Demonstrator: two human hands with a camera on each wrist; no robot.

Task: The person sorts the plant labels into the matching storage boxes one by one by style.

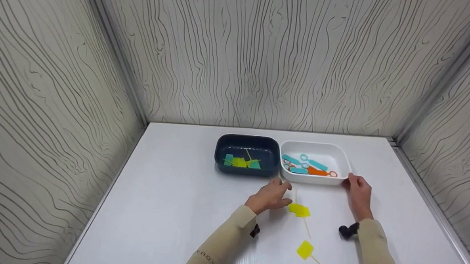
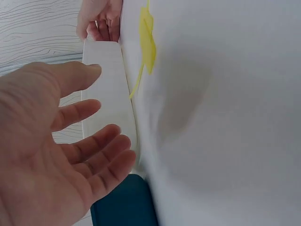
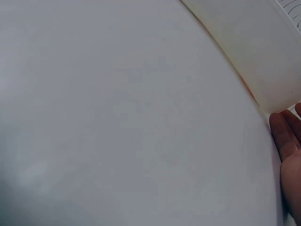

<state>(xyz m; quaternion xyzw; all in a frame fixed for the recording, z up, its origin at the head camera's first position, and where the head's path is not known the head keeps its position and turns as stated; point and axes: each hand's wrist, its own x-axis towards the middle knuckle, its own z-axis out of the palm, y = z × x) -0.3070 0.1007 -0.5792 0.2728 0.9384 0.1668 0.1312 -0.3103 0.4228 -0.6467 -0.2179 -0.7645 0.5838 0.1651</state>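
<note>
My left hand [image 1: 272,195] hovers in front of the two tubs, its fingers loosely bent and holding nothing. Just right of it lie overlapping yellow square tags with thin tails [image 1: 300,210]. Nearer the front rests another yellow tag [image 1: 305,250], its tail pointing right. My right hand [image 1: 360,193] grips the front right corner of the white tub [image 1: 316,179], thumb near the rim and fingers below in the left wrist view. Inside that tub are teal tags [image 1: 317,164] and orange tags [image 1: 316,171] with ring ends.
A dark blue tub [image 1: 245,171] stands against the white tub's left side. Yellow tags [image 1: 239,162] and green pieces [image 1: 228,159] lie in it. Wood-grain patterned panels [image 1: 238,60] enclose the white table [image 1: 164,208] at the back and sides.
</note>
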